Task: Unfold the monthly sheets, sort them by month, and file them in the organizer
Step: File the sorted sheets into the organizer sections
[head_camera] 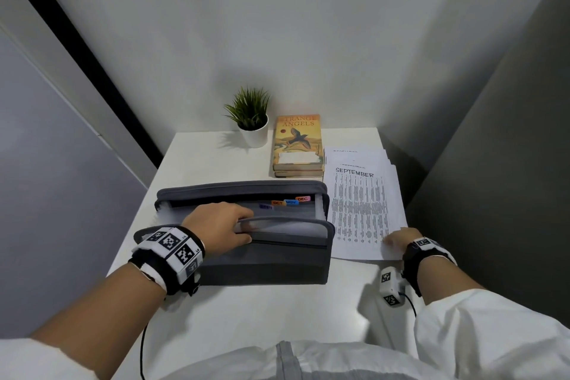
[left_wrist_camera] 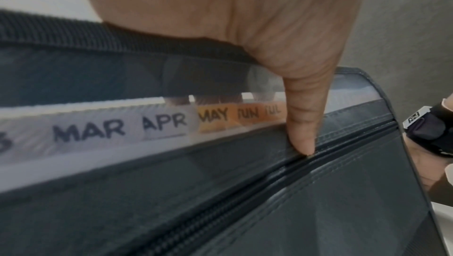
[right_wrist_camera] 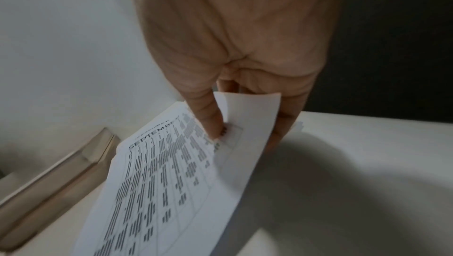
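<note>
The left hand [head_camera: 220, 222] grips the near wall of the organizer [head_camera: 268, 265], fingers hooked over its rim and down inside, thumb [left_wrist_camera: 302, 124] pressed against the outer face just above the zipper [left_wrist_camera: 220, 198]. The organizer is a grey fabric case standing open on the white table [head_camera: 262, 311], its mouth pulled wide. Inside it the month tabs [left_wrist_camera: 213, 119] stand in a row: the left wrist view reads MAR, APR, MAY, JUN and JUL through the clear front panel, and the head view shows SEPT, OCT, NOV and DEC farther back toward the right end. The right hand [head_camera: 398, 239] pinches the near right corner of the top sheet [head_camera: 361, 210], headed SEPTEMBER; the right wrist view shows the thumb [right_wrist_camera: 208, 117] on the printed face and the other fingers curled beneath, with the corner curling up off the pile. That sheet lies unfolded on a stack [head_camera: 374, 154] of more sheets fanned slightly behind it, just right of the organizer, close by its end; their headings are too small to read. Beyond the stack and the organizer, two books [head_camera: 297, 145] are piled near the wall, the upper one titled Strange Angels, and a small potted plant [head_camera: 251, 119] stands just left of them.
</note>
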The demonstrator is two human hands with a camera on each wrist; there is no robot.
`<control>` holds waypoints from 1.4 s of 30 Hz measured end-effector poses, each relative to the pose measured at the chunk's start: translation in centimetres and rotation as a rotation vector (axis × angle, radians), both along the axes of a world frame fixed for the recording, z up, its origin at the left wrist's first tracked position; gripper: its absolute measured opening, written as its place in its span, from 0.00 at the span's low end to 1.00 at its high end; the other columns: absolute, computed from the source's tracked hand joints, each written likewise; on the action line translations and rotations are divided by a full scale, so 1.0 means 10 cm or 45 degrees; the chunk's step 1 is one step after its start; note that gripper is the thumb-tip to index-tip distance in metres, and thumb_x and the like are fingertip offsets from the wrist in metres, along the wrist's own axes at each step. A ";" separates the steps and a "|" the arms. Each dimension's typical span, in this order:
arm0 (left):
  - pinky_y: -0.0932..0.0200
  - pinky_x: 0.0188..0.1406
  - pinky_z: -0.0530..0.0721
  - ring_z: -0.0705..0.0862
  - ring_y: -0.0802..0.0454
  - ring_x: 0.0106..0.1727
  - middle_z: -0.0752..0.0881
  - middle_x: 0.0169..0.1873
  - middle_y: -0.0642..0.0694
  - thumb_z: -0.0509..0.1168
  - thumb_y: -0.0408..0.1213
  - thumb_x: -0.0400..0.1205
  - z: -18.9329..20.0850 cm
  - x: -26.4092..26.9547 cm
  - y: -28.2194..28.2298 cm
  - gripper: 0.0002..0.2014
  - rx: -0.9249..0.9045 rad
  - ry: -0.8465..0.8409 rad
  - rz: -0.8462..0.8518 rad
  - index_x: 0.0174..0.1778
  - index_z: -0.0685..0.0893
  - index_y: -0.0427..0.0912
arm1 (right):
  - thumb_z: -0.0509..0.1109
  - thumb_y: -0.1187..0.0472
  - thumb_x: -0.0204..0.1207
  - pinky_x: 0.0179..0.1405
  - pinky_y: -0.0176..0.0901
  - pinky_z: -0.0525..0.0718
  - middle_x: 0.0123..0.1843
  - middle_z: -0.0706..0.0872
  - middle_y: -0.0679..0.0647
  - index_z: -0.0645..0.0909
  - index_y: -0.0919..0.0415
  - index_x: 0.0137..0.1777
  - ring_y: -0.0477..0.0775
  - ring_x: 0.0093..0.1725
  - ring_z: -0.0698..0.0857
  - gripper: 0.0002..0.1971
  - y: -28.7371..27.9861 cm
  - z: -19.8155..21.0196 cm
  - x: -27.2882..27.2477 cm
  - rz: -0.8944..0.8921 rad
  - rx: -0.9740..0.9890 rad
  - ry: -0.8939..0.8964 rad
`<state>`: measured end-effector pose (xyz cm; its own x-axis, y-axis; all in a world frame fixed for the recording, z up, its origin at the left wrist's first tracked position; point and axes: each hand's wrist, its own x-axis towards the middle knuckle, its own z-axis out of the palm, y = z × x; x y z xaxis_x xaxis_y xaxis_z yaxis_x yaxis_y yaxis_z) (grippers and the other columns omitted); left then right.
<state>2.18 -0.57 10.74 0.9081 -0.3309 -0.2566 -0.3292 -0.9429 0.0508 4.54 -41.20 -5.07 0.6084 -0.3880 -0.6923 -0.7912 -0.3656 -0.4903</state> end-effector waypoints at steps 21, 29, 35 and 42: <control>0.55 0.49 0.83 0.84 0.53 0.53 0.87 0.51 0.58 0.65 0.62 0.73 -0.01 -0.03 0.02 0.19 0.002 0.003 -0.036 0.56 0.81 0.59 | 0.78 0.59 0.63 0.63 0.59 0.81 0.67 0.78 0.66 0.70 0.66 0.72 0.69 0.61 0.81 0.37 0.06 -0.06 -0.14 -0.226 -0.176 0.098; 0.54 0.46 0.83 0.84 0.54 0.49 0.86 0.46 0.58 0.63 0.63 0.72 -0.02 0.00 0.02 0.18 0.015 0.007 -0.061 0.51 0.80 0.57 | 0.78 0.58 0.70 0.53 0.46 0.77 0.62 0.80 0.63 0.76 0.66 0.66 0.64 0.58 0.81 0.26 0.11 -0.02 -0.01 -0.061 -0.017 -0.023; 0.55 0.47 0.83 0.84 0.54 0.49 0.87 0.47 0.58 0.64 0.63 0.72 -0.01 0.00 0.02 0.18 0.004 0.006 -0.050 0.52 0.81 0.57 | 0.58 0.74 0.74 0.30 0.40 0.69 0.35 0.73 0.58 0.67 0.60 0.36 0.54 0.31 0.71 0.10 0.39 -0.03 0.00 0.109 -0.244 -0.367; 0.54 0.47 0.83 0.85 0.54 0.49 0.87 0.46 0.57 0.64 0.62 0.72 -0.02 -0.01 0.02 0.18 0.009 0.002 -0.039 0.52 0.80 0.56 | 0.64 0.69 0.77 0.54 0.52 0.80 0.59 0.78 0.66 0.71 0.64 0.63 0.64 0.55 0.79 0.15 0.54 0.00 0.03 0.289 -0.388 -0.200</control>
